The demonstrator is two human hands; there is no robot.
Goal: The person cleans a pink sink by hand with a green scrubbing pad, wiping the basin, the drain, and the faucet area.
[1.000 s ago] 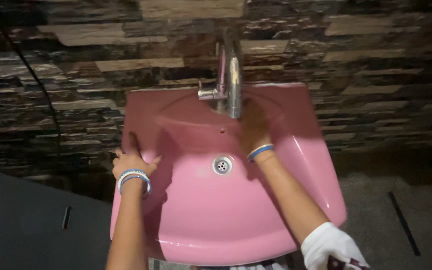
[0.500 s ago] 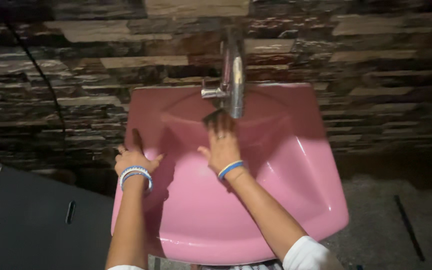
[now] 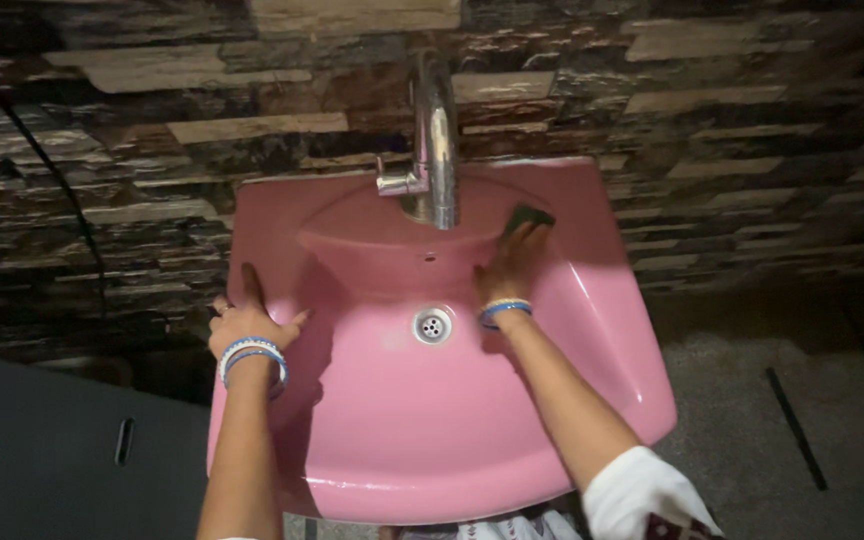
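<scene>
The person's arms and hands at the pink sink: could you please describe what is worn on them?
The left hand has a stack of blue and white bangles at the wrist; a ring may sit on one finger. The right hand wears blue and yellow bangles. Both forearms are bare; a white sleeve with a dark patterned edge covers the right upper arm.

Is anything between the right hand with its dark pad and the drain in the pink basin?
Nothing visible. The right hand presses a dark scrubbing pad on the pink ceramic basin, right of the chrome tap. Bare basin lies between it and the round metal drain. The left hand rests on the left rim.
</scene>
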